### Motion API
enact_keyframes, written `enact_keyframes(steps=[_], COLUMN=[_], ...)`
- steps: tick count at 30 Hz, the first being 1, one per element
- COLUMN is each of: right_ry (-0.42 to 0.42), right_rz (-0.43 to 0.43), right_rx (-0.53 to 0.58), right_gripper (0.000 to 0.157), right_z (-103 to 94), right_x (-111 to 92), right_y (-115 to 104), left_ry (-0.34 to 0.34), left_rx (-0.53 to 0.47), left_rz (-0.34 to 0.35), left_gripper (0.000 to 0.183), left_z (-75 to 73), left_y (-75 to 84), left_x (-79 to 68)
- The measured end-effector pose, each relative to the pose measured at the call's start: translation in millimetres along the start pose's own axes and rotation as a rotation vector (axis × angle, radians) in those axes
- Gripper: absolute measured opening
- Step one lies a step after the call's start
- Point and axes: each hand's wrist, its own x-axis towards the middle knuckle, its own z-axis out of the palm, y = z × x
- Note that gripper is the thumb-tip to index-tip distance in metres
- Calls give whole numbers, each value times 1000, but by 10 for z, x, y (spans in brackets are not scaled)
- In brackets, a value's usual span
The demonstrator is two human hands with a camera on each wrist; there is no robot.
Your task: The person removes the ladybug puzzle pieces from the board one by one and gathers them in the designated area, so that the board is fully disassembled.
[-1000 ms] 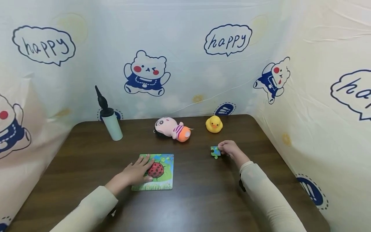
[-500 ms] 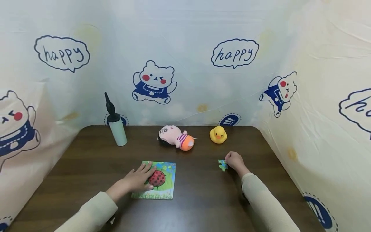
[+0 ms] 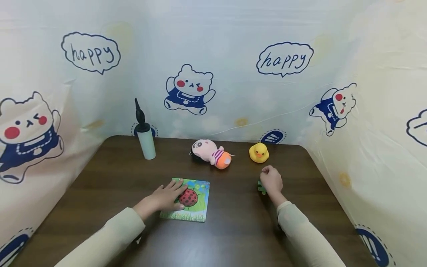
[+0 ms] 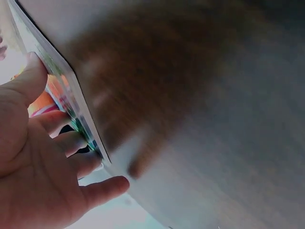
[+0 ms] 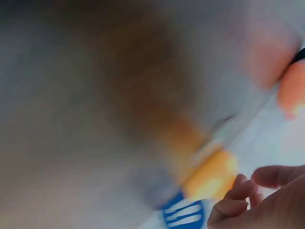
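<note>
In the head view, the left hand [image 3: 166, 197] lies with spread fingers on a square ladybug picture board [image 3: 197, 207]. The left wrist view shows the board's edge [image 4: 86, 109] beside that hand's fingers. To the right, the right hand [image 3: 271, 181] is just above a green puzzle piece [image 3: 261, 188], partly covering it in the head view. Its fingers are curled, with the thumb [image 5: 271, 176] close to them; nothing shows between them in the right wrist view. A thin, blurred shape there stands apart from the fingers.
Along the back of the dark wooden table [image 3: 233, 241] are a pale green hand pump [image 3: 146, 144], a plush doll [image 3: 211, 152] lying on its side, and a yellow rubber duck [image 3: 258, 152]. A printed curtain [image 3: 233, 92] surrounds the table's back and sides.
The right hand was pinching the puzzle piece's edge and has since risen off it, toward the duck. The left hand stays on the board. The head view has shifted.
</note>
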Motion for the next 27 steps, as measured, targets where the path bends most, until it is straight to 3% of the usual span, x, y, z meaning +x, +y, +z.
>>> enact_keyframes(steps=[3, 6, 10, 16, 22, 27], right_ry=[84, 114, 34, -112, -196, -254], right_rz=[-116, -227, -341, -528, -557, -529], right_rx=[59, 95, 49, -213, -370, -402], right_gripper=[16, 14, 15, 12, 18, 24], right_z=[36, 121, 320, 649, 902, 1052], right_x=[-73, -181, -367, -615, -792, -905], right_y=[-265, -551, -856, -1118, -1274, -1409], left_ry=[19, 39, 53, 69, 57, 52], left_rx=[-11, -46, -63, -77, -97, -123], left_rz=[16, 35, 35, 7, -1, 24], left_gripper=[77, 76, 71, 66, 69, 69], left_z=[-46, -79, -77, -41, -11, -33], left_y=[7, 15, 12, -32, -89, -133], left_x=[45, 57, 18, -93, -198, -267])
